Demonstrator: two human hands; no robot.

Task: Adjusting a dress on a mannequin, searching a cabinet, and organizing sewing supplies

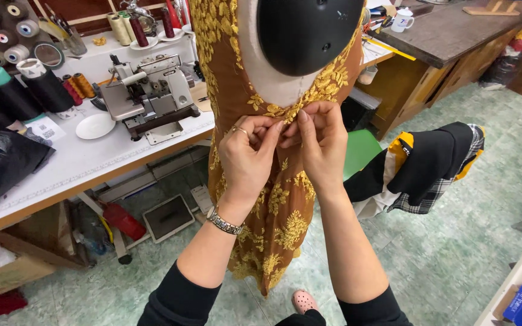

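Observation:
A brown dress with yellow lace flowers (282, 211) hangs on a white dressmaker's form (273, 78) with a black neck cap (306, 30). My left hand (249, 154), with a ring and a metal wristwatch, pinches the dress fabric at the bottom of the V neckline. My right hand (321, 142) pinches the same spot from the other side, fingertips touching the left hand's. Whether a pin is between the fingers is hidden.
A grey overlock sewing machine (149, 90) stands on a white worktable (80, 163) with thread cones (49, 90) and a white dish (95, 125). A chair draped in black, yellow and plaid clothes (424, 166) stands to the right. A dark wooden table (448, 33) is behind.

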